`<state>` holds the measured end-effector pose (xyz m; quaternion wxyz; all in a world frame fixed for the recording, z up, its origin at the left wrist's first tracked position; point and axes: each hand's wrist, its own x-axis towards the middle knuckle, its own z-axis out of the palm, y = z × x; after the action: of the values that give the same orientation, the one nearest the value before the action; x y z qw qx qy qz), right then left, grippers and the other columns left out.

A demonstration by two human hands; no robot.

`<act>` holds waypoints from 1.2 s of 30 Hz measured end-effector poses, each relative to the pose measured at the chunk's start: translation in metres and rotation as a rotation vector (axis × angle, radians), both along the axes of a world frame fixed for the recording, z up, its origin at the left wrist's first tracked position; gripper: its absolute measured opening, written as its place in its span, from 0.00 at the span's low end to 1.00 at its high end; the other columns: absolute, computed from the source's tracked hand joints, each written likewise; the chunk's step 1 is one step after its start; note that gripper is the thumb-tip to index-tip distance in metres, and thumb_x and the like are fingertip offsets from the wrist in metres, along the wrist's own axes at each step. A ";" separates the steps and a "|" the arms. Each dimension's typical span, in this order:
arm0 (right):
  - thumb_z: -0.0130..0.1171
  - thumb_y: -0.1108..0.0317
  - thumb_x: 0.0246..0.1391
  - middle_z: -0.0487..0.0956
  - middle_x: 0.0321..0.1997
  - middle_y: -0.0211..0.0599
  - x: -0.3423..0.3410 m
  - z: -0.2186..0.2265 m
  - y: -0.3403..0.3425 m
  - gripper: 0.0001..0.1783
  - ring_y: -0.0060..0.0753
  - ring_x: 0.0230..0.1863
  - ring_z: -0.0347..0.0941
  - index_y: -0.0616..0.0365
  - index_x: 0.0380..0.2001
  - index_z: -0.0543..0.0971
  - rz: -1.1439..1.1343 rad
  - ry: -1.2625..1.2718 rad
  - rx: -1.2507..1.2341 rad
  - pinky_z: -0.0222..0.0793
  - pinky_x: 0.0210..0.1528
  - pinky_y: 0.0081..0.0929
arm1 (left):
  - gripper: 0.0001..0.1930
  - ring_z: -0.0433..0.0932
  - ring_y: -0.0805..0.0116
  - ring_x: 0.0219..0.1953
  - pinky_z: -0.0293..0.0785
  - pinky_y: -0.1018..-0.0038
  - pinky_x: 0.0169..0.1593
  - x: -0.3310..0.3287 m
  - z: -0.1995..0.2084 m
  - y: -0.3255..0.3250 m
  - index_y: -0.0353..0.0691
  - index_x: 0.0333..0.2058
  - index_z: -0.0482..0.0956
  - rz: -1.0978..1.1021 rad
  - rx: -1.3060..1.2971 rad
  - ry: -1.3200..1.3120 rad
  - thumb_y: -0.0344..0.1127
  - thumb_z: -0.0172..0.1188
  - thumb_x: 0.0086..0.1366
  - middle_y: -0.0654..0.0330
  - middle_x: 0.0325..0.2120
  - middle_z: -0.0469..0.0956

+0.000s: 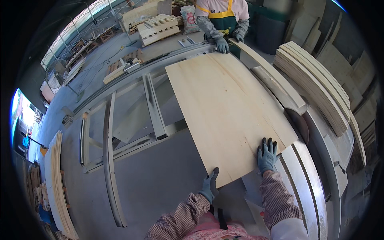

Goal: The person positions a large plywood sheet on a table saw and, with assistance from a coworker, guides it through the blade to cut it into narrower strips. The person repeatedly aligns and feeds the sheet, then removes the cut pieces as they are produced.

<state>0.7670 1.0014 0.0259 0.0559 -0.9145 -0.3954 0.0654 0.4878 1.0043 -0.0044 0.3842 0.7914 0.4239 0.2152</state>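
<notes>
A large pale plywood sheet [228, 108] lies across the sliding frame and metal table of a panel saw. My left hand [209, 187], in a grey-blue glove with dark fingertips, holds the sheet's near left corner; its fingers are partly hidden at the edge. Near the right corner, my right hand [267, 155] rests flat on top of the sheet with its fingers stretched out. At the far end a co-worker's gloved hand [222, 45] touches the sheet. The co-worker's other hand [239, 37] is at a long narrow plywood strip [269, 72] beside it.
To the right, a stack of plywood strips [316, 82] stands beside the saw table [307, 176]. Bare metal crossbars [154, 106] of the frame extend leftward. Upright boards [60, 188] stand at the lower left. Pallets [158, 30] and a white sack [189, 19] are far back.
</notes>
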 end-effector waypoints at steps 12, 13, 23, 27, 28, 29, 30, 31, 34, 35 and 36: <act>0.47 0.56 0.55 0.53 0.68 0.34 -0.030 0.019 -0.022 0.29 0.42 0.69 0.42 0.37 0.61 0.60 0.077 0.018 -0.056 0.29 0.63 0.60 | 0.28 0.70 0.65 0.48 0.68 0.69 0.47 -0.001 0.061 -0.037 0.37 0.50 0.69 0.683 -1.064 -0.434 0.48 0.62 0.56 0.57 0.45 0.73; 0.47 0.56 0.55 0.53 0.68 0.34 -0.033 0.019 -0.016 0.29 0.42 0.69 0.42 0.37 0.61 0.60 0.093 0.013 -0.040 0.29 0.63 0.59 | 0.28 0.71 0.65 0.47 0.68 0.69 0.46 -0.003 0.065 -0.029 0.37 0.50 0.70 0.711 -1.127 -0.463 0.47 0.62 0.55 0.57 0.44 0.73; 0.42 0.53 0.58 0.52 0.68 0.33 -0.050 0.059 -0.026 0.27 0.40 0.69 0.42 0.35 0.62 0.58 0.131 0.045 -0.097 0.29 0.63 0.60 | 0.24 0.75 0.67 0.38 0.73 0.72 0.40 -0.019 0.106 -0.042 0.36 0.48 0.71 0.911 -1.341 -0.689 0.43 0.62 0.56 0.58 0.39 0.75; 0.43 0.53 0.57 0.53 0.68 0.33 -0.054 0.081 -0.028 0.27 0.41 0.69 0.42 0.36 0.62 0.58 0.133 0.093 -0.105 0.29 0.63 0.60 | 0.23 0.76 0.67 0.37 0.75 0.69 0.39 -0.021 0.136 -0.045 0.38 0.47 0.71 0.990 -1.320 -0.641 0.44 0.63 0.56 0.59 0.38 0.75; 0.43 0.53 0.57 0.53 0.68 0.32 -0.055 0.081 -0.030 0.28 0.41 0.69 0.42 0.36 0.62 0.59 0.139 0.084 -0.087 0.30 0.63 0.60 | 0.23 0.76 0.67 0.37 0.75 0.68 0.39 -0.023 0.137 -0.047 0.39 0.47 0.71 0.975 -1.306 -0.651 0.44 0.63 0.56 0.59 0.38 0.75; 0.43 0.53 0.57 0.53 0.68 0.32 -0.053 0.089 -0.033 0.27 0.41 0.69 0.42 0.36 0.61 0.59 0.141 0.091 -0.091 0.30 0.63 0.60 | 0.23 0.76 0.67 0.37 0.76 0.68 0.39 -0.020 0.152 -0.049 0.39 0.47 0.71 0.971 -1.307 -0.651 0.44 0.63 0.56 0.59 0.38 0.75; 0.43 0.53 0.57 0.53 0.68 0.32 -0.050 0.099 -0.033 0.27 0.41 0.68 0.42 0.36 0.61 0.59 0.143 0.099 -0.097 0.31 0.63 0.60 | 0.23 0.76 0.67 0.37 0.76 0.68 0.38 -0.017 0.166 -0.050 0.39 0.47 0.71 0.968 -1.308 -0.650 0.44 0.63 0.56 0.59 0.38 0.75; 0.43 0.53 0.57 0.53 0.67 0.32 -0.047 0.108 -0.033 0.27 0.41 0.68 0.43 0.36 0.61 0.59 0.145 0.107 -0.104 0.31 0.63 0.60 | 0.24 0.76 0.66 0.39 0.76 0.66 0.40 -0.016 0.178 -0.049 0.40 0.48 0.70 0.953 -1.321 -0.638 0.45 0.62 0.56 0.58 0.40 0.74; 0.44 0.53 0.57 0.53 0.68 0.31 -0.051 0.116 -0.033 0.27 0.41 0.68 0.43 0.35 0.61 0.60 0.128 0.156 -0.064 0.32 0.62 0.60 | 0.26 0.74 0.64 0.43 0.78 0.64 0.43 -0.022 0.181 -0.050 0.41 0.50 0.68 0.891 -1.293 -0.618 0.46 0.62 0.56 0.58 0.43 0.73; 0.44 0.53 0.56 0.53 0.67 0.31 -0.050 0.117 -0.034 0.27 0.41 0.68 0.43 0.35 0.61 0.60 0.132 0.156 -0.062 0.32 0.62 0.60 | 0.26 0.75 0.64 0.43 0.78 0.64 0.42 -0.020 0.186 -0.051 0.41 0.50 0.68 0.890 -1.296 -0.628 0.46 0.63 0.55 0.58 0.42 0.73; 0.44 0.52 0.56 0.53 0.67 0.31 -0.049 0.118 -0.035 0.27 0.41 0.68 0.43 0.35 0.61 0.60 0.136 0.156 -0.059 0.32 0.62 0.60 | 0.26 0.75 0.65 0.42 0.78 0.65 0.42 -0.019 0.192 -0.051 0.41 0.49 0.69 0.888 -1.299 -0.636 0.46 0.63 0.55 0.58 0.41 0.73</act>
<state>0.7175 0.9666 0.1438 0.0548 -0.8788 -0.4491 0.1518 0.4684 0.9532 0.1881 0.7432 0.0757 0.6065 0.2723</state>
